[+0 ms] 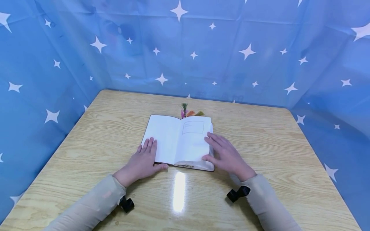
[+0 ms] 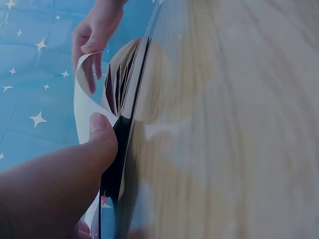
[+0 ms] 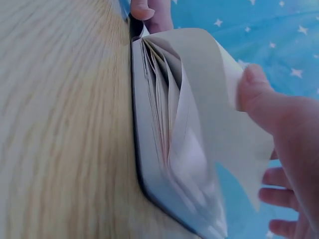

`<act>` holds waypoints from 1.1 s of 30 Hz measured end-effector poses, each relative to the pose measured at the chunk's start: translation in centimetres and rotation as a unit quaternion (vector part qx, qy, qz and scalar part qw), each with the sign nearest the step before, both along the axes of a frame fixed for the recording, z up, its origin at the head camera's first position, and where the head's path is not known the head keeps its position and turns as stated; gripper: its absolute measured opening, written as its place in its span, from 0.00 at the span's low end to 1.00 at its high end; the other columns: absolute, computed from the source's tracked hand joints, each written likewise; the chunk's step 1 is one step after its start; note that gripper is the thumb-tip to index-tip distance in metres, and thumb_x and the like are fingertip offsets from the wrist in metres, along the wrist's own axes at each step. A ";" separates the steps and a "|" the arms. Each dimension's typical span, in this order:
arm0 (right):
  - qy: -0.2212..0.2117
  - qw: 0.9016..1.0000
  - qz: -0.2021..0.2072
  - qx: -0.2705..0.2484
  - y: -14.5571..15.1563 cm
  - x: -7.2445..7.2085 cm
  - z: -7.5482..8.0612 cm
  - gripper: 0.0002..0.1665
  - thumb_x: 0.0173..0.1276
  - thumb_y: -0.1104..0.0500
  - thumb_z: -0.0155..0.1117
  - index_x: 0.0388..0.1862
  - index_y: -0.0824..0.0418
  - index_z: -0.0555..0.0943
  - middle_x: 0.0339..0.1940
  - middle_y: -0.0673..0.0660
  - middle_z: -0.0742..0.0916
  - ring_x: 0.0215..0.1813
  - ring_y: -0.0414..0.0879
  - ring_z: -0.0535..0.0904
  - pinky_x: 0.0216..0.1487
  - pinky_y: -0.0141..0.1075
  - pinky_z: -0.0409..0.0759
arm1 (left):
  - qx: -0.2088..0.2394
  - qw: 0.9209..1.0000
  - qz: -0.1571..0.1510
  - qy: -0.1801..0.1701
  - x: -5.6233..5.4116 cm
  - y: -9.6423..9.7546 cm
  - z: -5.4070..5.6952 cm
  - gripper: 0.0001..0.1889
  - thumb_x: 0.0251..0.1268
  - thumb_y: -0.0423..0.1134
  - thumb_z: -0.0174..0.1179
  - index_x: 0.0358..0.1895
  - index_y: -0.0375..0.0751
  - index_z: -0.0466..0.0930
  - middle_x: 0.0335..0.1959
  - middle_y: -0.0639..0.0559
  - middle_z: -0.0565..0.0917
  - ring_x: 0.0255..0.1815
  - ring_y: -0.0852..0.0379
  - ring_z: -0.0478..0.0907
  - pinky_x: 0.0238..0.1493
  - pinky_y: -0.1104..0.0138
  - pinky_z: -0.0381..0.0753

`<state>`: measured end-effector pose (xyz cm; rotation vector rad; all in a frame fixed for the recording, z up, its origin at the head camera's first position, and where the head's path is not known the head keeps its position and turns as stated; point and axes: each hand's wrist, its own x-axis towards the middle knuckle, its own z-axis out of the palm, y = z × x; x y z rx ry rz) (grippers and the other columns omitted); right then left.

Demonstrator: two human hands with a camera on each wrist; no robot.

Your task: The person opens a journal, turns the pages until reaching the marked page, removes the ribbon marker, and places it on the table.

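Note:
An open notebook (image 1: 166, 138) with a dark cover lies on the wooden table. Its left page is blank; its right page has a printed rectangle (image 1: 193, 127). My left hand (image 1: 145, 159) rests on the lower left page, fingers extended and thumb (image 2: 102, 134) at the bottom edge. With thumb and fingers, my right hand (image 1: 224, 152) holds the right-hand page (image 3: 209, 94) near its outer edge. This page curves up from the pages (image 3: 162, 99) beneath, which stand slightly fanned.
Green, pink and orange tassels (image 1: 190, 113) stick out at the notebook's top edge. Wood-grain tabletop (image 1: 260, 138) surrounds it, with a light reflection in front. A blue curtain (image 1: 214, 61) with white stars hangs behind and at the sides. Black devices (image 1: 127, 204) sit at both wrists.

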<state>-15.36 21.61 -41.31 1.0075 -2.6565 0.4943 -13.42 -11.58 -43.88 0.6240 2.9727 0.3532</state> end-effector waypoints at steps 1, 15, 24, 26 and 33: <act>0.009 1.000 0.007 -0.009 -0.1 0.0 0.1 0.44 0.63 0.33 0.54 0.65 0.63 0.69 0.68 0.61 0.69 0.67 0.57 0.64 0.64 0.52 0.59 | -0.001 1.000 0.002 0.002 0.0 0.1 0.0 0.58 0.54 0.76 0.42 0.70 0.26 0.45 0.71 0.30 0.46 0.71 0.36 0.43 0.66 0.45 0.50; 0.056 0.995 0.054 -0.062 -2.5 -0.4 0.7 0.49 0.66 0.31 0.43 0.70 0.67 0.59 0.71 0.66 0.62 0.71 0.56 0.55 0.67 0.51 0.55 | -0.019 0.999 0.034 0.028 -0.1 0.8 -0.1 0.60 0.50 0.80 0.36 0.70 0.26 0.51 0.69 0.29 0.52 0.70 0.33 0.48 0.65 0.45 0.52; 0.074 0.993 0.070 -0.057 -3.5 -0.6 0.7 0.50 0.68 0.31 0.39 0.71 0.70 0.56 0.71 0.67 0.60 0.72 0.57 0.53 0.69 0.48 0.52 | -0.029 0.998 0.057 0.020 0.0 1.6 0.3 0.62 0.47 0.82 0.34 0.70 0.25 0.49 0.69 0.28 0.52 0.69 0.31 0.48 0.65 0.43 0.52; 0.075 0.993 0.070 -0.051 -3.7 -0.6 0.7 0.50 0.68 0.31 0.36 0.71 0.70 0.56 0.72 0.68 0.59 0.72 0.57 0.52 0.69 0.48 0.51 | -0.027 0.997 0.062 0.023 0.1 1.8 0.3 0.63 0.46 0.83 0.33 0.70 0.25 0.47 0.69 0.28 0.52 0.69 0.30 0.47 0.64 0.42 0.52; 0.082 0.993 0.070 -0.042 -4.2 -0.6 0.7 0.51 0.69 0.30 0.27 0.72 0.71 0.52 0.72 0.69 0.56 0.73 0.58 0.50 0.69 0.49 0.50 | -0.010 0.996 0.083 0.011 0.2 2.5 0.2 0.65 0.45 0.84 0.27 0.70 0.25 0.44 0.70 0.28 0.48 0.70 0.30 0.42 0.65 0.41 0.47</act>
